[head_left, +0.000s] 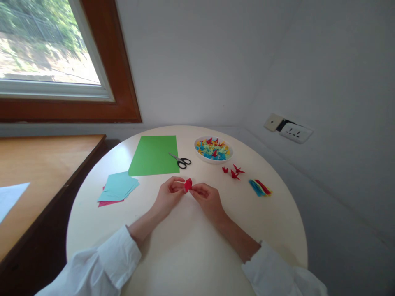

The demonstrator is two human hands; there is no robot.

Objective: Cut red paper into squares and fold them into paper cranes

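Pinched nearly closed, the left hand and right hand grip a small red folded-paper piece between them over a round white table. An uneven tug could tear the thin folds; an outward sweep might scatter three small red paper birds beyond the right hand.

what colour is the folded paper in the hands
Red; the folded paper shows in the head view.

Pale walls meet behind a round white table — daylight fills the brown-framed window.
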